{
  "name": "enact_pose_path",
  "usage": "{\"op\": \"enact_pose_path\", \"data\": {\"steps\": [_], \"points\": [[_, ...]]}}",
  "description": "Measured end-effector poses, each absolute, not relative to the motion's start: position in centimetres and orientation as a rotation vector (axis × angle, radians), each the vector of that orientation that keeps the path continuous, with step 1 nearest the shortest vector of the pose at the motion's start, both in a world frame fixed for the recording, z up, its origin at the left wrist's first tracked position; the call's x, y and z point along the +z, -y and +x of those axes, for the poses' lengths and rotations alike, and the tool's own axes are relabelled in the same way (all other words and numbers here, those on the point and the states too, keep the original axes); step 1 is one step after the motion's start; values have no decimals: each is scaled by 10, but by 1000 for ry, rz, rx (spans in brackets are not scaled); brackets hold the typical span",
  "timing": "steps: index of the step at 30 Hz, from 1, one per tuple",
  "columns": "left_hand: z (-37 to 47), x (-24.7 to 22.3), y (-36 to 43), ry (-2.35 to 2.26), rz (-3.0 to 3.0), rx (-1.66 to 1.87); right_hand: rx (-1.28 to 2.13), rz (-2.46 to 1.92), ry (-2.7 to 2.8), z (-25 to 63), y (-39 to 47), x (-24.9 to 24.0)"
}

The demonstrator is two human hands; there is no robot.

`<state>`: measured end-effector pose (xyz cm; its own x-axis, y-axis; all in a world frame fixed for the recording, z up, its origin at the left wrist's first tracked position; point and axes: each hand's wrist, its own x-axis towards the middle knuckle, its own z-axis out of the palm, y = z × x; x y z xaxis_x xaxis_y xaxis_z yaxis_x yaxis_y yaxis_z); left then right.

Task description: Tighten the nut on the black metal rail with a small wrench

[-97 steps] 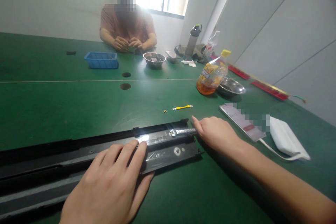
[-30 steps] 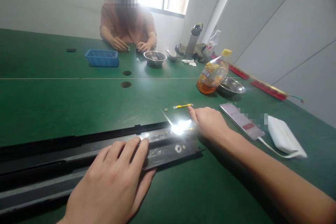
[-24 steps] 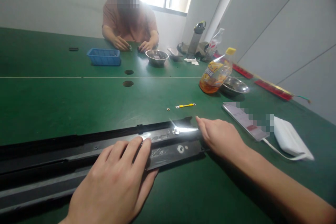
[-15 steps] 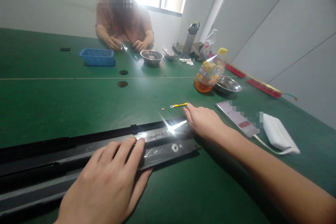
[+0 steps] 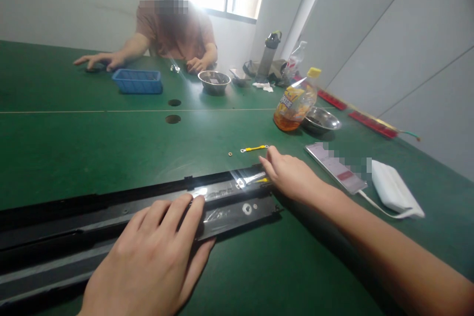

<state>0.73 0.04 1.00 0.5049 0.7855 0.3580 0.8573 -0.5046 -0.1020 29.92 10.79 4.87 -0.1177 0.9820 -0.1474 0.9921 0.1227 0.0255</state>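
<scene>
"On the near side of the smooth green tabletop (image 5: 111, 158), what are the two bare hands doing?"

"The left hand (image 5: 148, 252) is clasping a long black channelled rail (image 5: 237, 217), its fingers lying across the top and its thumb showing at the near edge. The right hand (image 5: 265, 164) is closing around the handle of a slim shiny silver wrench (image 5: 254, 177)."

"Where is that wrench sitting?"

"Its head is resting on the rail near the right-hand end, at a bright round fastener. A small yellow piece (image 5: 263, 180) is showing just beside the handle, partly hidden by the hand."

"And the rail itself?"

"It is lying lengthwise on the table, running out of view at the left."

"What is lying just beyond it?"

"A short yellow lead with silver ring ends (image 5: 254, 148) is lying near the right fingertips, and a small brass-coloured ring (image 5: 230, 154) is lying to its left. Farther right, a pale flat phone (image 5: 333, 165) is lying near a white rounded block (image 5: 394, 187)."

"Who is sitting across?"

"A person in a reddish-brown shirt (image 5: 181, 34) is reaching one hand (image 5: 107, 61) past a blue plastic bin (image 5: 137, 83), over a small dark object (image 5: 94, 69)."
</scene>
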Motion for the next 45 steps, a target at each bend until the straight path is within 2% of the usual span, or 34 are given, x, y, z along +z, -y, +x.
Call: {"op": "enact_pose_path", "data": {"steps": [5, 10, 12, 15, 20, 24, 30, 33, 37, 39, 45], "points": [[7, 9, 0, 1390, -2491, -394, -695, 2287, -2392, 312, -100, 48], [6, 9, 2, 1402, -2494, -384, -1903, 2367, -2004, 327, -91, 47], [6, 9, 2, 1400, -2493, -386, -2253, 2300, -1837, 332, -89, 46], [6, 9, 2, 1394, -2489, -391, -2554, 2330, -1583, 337, -87, 46], [6, 8, 1, 1413, -2481, -378, -2808, 2357, -1262, 339, -85, 48], [8, 6, 1, 1407, -2479, -397, -2707, 2316, -1398, 340, -84, 45], [6, 5, 1, 1431, -2480, -388, -2127, 2431, -1835, 339, -81, 34], [6, 5, 1, 1428, -2479, -391, -1744, 2468, -1993, 336, -80, 33], [5, 4, 1, 1422, -2472, -403, -962, 2472, -2387, 333, -77, 33], [5, 3, 1, 1423, -2473, -404, -702, 2470, -2452, 332, -76, 31], [4, 0, -1, 1418, -2465, -419, -606, 2510, -2386, 330, -76, 24]]}}
